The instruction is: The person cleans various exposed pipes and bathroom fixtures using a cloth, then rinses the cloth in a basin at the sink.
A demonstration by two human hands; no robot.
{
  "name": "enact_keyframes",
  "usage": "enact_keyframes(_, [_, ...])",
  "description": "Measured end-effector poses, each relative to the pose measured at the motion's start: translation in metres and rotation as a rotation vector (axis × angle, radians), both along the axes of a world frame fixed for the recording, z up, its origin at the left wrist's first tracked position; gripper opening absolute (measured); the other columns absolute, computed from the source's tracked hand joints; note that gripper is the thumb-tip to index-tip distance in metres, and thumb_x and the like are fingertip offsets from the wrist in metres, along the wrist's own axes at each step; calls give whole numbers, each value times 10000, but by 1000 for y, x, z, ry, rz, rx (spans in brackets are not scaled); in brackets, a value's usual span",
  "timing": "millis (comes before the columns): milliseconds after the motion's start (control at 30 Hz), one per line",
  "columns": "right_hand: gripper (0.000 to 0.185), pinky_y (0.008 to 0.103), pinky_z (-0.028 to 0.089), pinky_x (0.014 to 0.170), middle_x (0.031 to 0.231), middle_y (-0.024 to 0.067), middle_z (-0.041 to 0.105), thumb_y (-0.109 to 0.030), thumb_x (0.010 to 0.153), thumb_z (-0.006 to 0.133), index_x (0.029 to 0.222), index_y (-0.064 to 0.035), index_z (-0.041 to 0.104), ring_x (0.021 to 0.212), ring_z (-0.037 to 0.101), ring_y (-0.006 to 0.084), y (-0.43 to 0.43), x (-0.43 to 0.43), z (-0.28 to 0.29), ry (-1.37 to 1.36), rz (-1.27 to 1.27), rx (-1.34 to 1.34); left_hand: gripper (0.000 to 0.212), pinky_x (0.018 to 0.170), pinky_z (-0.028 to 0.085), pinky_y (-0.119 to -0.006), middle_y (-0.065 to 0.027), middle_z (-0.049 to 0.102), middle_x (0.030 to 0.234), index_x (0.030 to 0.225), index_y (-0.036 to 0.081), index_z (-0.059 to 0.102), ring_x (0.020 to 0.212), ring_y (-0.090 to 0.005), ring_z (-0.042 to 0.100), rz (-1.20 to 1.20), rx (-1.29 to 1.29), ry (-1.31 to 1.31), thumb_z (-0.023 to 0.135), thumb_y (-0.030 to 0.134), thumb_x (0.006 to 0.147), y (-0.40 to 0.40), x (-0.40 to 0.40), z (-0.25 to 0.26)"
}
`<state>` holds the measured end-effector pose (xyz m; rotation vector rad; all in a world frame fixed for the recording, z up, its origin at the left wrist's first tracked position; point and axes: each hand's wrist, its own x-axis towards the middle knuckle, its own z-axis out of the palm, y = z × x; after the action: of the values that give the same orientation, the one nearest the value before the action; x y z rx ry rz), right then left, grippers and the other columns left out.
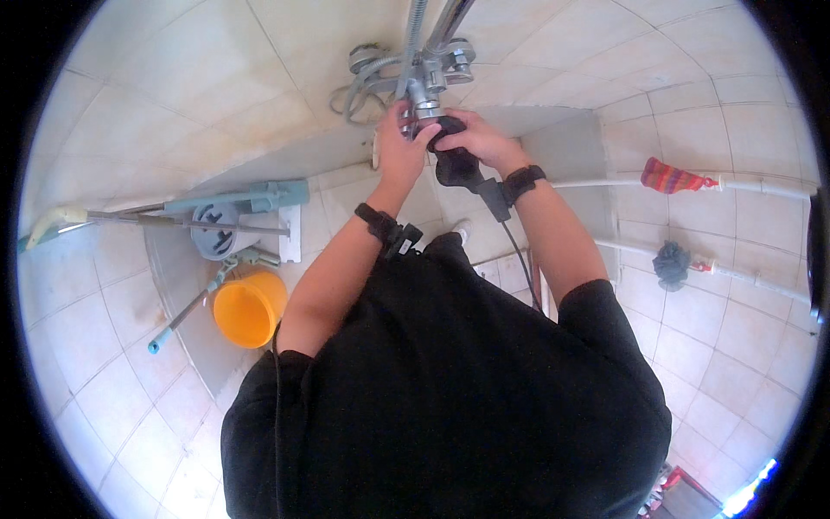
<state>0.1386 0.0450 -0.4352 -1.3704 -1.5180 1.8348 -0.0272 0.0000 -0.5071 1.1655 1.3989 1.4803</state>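
Both hands meet just below a chrome wall-mounted shower mixer (pixel 428 78) with a metal riser pipe and a ribbed grey hose. My left hand (pixel 399 139) has its fingers around the lower left of the fitting, its thumb on a black object (pixel 457 162). From the right, my right hand (pixel 476 137) grips the upper part of that black object, which touches the chrome collar (pixel 429 110); what it is cannot be told. Black straps with small devices sit on both wrists, and a cable hangs from the right one. The hands partly hide the fitting's lower end.
Lower left stand an orange bucket (pixel 249 311), a whitish bucket (pixel 217 233) and mops with long handles (pixel 188 224). White pipes (pixel 771 188) run along the right wall, with a striped cloth (pixel 671 176) and a grey bath puff (pixel 672 265) hanging there. Tiled walls surround the person.
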Motion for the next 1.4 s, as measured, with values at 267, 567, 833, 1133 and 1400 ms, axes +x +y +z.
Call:
enact_keyframes(267, [396, 336, 539, 771, 947, 47, 704, -12, 759, 709, 1155, -12, 691, 841, 659, 164, -5, -2, -42, 170, -108, 59, 518, 764, 504, -464, -89, 612, 1080, 1140, 130, 633, 947, -337, 640, 218, 351, 795, 875, 224, 691, -6, -10, 80])
enact_keyframes(567, [409, 335, 553, 808, 954, 82, 744, -90, 721, 750, 1128, -55, 718, 860, 684, 177, -29, -22, -95, 145, -84, 212, 375, 678, 503, -421, -108, 565, 952, 985, 47, 558, 805, -313, 636, -60, 67, 829, 843, 143, 762, -4, -13, 95])
enact_keyframes(833, [511, 314, 540, 859, 1094, 88, 702, 4, 737, 703, 1246, 7, 655, 945, 656, 178, 3, -23, -75, 549, -79, -40, 519, 666, 532, -347, -100, 578, 959, 1023, 13, 522, 729, -240, 675, -45, -104, 926, 915, 148, 712, -6, -12, 107])
enact_keyframes(1133, [497, 383, 542, 905, 1030, 195, 735, -225, 685, 775, 1146, -48, 722, 981, 701, 342, -25, 5, -131, 70, -284, 238, 488, 648, 467, -381, -98, 552, 805, 870, 21, 464, 678, -234, 593, 107, 7, 1122, 912, 137, 712, -17, -14, 63])
enact_keyframes(1400, [446, 382, 547, 892, 1012, 199, 745, -198, 703, 722, 1118, -35, 730, 985, 715, 340, -118, 249, -160, -432, -423, 150, 273, 792, 553, -483, -213, 695, 988, 1026, 19, 670, 950, -401, 678, -564, -1018, 1536, 674, 252, 884, -438, -148, -54])
